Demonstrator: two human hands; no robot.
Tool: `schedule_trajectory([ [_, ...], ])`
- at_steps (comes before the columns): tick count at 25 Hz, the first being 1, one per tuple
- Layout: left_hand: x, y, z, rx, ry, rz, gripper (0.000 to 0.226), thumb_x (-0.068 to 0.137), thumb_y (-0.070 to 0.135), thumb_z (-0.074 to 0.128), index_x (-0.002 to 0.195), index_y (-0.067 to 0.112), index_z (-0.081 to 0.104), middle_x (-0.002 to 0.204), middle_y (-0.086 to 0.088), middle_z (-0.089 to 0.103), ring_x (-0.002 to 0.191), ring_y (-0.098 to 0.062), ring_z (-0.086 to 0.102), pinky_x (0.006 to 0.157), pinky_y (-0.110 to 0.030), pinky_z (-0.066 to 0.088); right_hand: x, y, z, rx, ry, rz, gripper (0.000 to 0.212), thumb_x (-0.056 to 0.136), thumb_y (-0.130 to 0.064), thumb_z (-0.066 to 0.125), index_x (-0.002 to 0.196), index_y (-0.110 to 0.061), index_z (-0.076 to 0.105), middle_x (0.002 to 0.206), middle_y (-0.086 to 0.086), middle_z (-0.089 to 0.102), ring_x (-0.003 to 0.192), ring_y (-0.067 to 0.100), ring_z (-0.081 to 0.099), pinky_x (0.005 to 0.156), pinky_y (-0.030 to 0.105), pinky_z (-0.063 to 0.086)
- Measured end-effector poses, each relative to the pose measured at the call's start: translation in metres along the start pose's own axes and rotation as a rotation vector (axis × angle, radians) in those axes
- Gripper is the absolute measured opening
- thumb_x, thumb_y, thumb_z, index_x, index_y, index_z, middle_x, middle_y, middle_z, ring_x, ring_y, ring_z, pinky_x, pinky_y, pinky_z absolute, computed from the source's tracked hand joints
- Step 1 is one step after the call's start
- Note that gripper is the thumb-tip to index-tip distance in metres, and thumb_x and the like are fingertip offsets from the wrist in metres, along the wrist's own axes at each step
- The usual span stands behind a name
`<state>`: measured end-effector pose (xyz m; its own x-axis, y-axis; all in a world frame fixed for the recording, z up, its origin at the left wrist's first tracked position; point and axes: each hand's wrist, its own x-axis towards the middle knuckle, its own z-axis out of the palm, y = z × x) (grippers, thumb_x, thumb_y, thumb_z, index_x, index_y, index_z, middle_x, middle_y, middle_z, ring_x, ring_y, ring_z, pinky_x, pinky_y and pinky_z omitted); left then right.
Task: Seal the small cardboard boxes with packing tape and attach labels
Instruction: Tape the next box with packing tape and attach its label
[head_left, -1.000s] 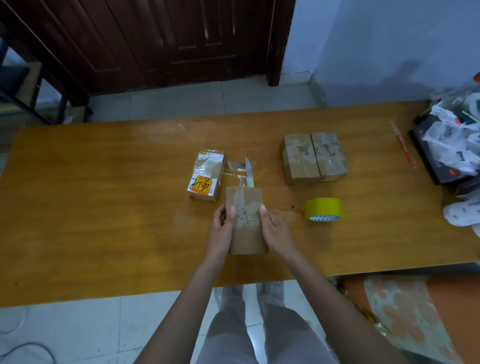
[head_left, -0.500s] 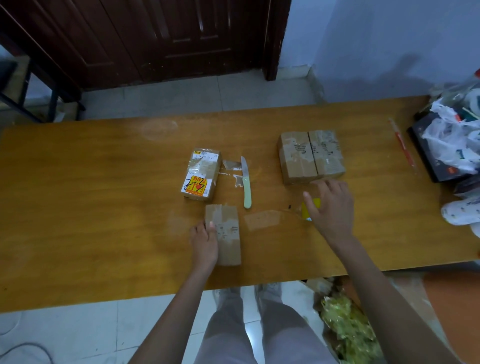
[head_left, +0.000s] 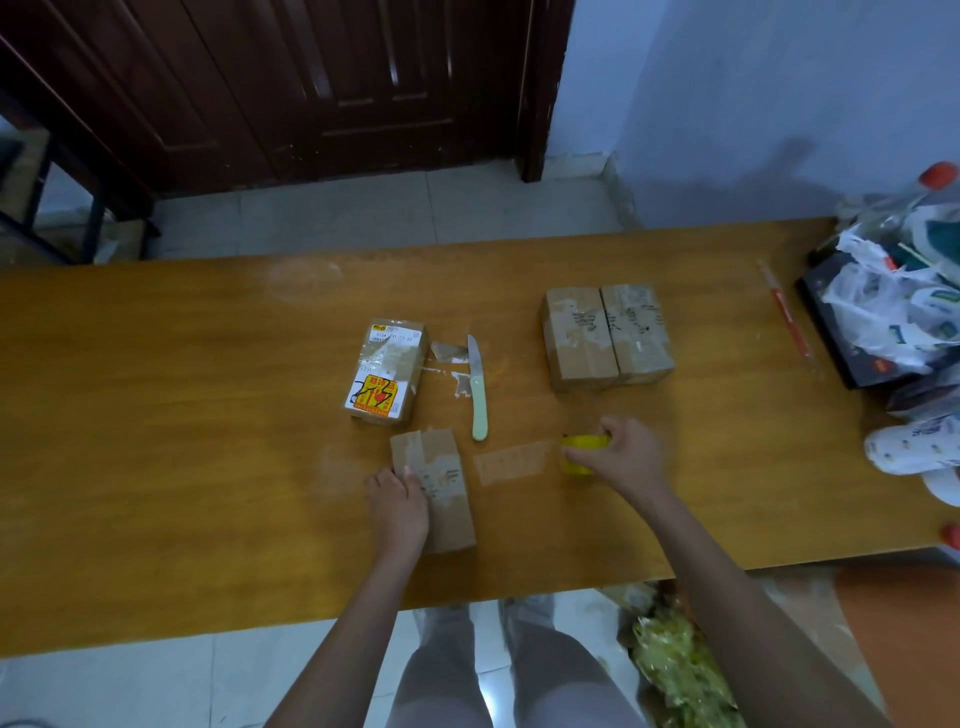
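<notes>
We see a tabletop (head_left: 156, 441) of orange-brown wood, smooth with a dull sheen. The small box (head_left: 441, 483) is matt brown cardboard crossed by glossy clear tape. The labelled box (head_left: 387, 371) carries printed paper under shiny tape. The knife (head_left: 477, 387) has a bright metal blade and a smooth pale-green plastic handle. The tape roll (head_left: 582, 454) looks like glossy yellow plastic. The bags (head_left: 883, 312) are thin crinkled plastic.

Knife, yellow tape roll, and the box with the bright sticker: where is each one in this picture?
knife (head_left: 478, 400), head view, on the pale green handle.
yellow tape roll (head_left: 582, 442), head view, on the rim showing beside the right hand.
stickered box (head_left: 387, 371), head view, on the middle of its taped top face.
</notes>
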<state>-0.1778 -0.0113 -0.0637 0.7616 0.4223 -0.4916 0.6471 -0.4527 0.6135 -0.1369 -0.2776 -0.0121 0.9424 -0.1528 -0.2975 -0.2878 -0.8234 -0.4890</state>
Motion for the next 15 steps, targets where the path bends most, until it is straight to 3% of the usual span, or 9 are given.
schedule_trajectory([
  [4,0.000,0.010,-0.011,0.008,0.067,0.076,0.039,0.102,0.025,0.042,0.128,-0.004,0.048,0.129,-0.018,0.046,0.116,-0.030,0.048,0.097,-0.037,0.043,-0.016,-0.009,-0.009,0.123,0.008,-0.115,0.056,0.063,-0.030,0.085,0.058,-0.019,0.031,0.055,-0.006,0.031,0.059,0.011,0.032,0.051,0.030,0.020],
  [6,-0.002,0.026,-0.018,-0.014,0.160,0.204,0.032,0.099,0.019,0.048,0.125,0.001,0.051,0.124,-0.013,0.050,0.115,-0.026,0.049,0.098,-0.037,0.044,-0.020,-0.016,-0.014,0.134,-0.007,-0.138,0.056,0.063,-0.029,0.085,0.058,-0.019,0.031,0.056,-0.006,0.032,0.061,0.010,0.034,0.053,0.031,0.022],
  [8,-0.005,0.046,-0.022,-0.057,0.154,0.371,0.025,0.093,0.008,0.054,0.118,0.005,0.055,0.117,-0.006,0.053,0.110,-0.021,0.052,0.096,-0.037,0.046,-0.024,-0.025,-0.019,0.158,-0.023,-0.152,0.056,0.065,-0.029,0.086,0.058,-0.021,0.030,0.057,-0.006,0.033,0.062,0.009,0.034,0.054,0.031,0.024],
  [12,-0.007,0.081,-0.016,0.148,-0.146,0.659,0.034,0.087,-0.003,0.055,0.118,0.012,0.059,0.120,-0.003,0.058,0.115,-0.018,0.053,0.097,-0.036,0.046,-0.031,-0.037,-0.025,0.211,-0.021,-0.160,0.056,0.063,-0.027,0.086,0.057,-0.021,0.031,0.058,-0.005,0.035,0.061,0.008,0.034,0.055,0.032,0.026],
  [15,-0.002,0.095,-0.004,0.464,-0.384,0.716,0.055,0.083,-0.007,0.057,0.132,0.016,0.052,0.135,-0.003,0.051,0.129,-0.021,0.043,0.101,-0.041,0.043,-0.034,-0.043,-0.031,0.211,0.004,-0.166,0.053,0.062,-0.028,0.086,0.057,-0.019,0.034,0.058,-0.004,0.036,0.060,0.009,0.034,0.054,0.032,0.026],
])
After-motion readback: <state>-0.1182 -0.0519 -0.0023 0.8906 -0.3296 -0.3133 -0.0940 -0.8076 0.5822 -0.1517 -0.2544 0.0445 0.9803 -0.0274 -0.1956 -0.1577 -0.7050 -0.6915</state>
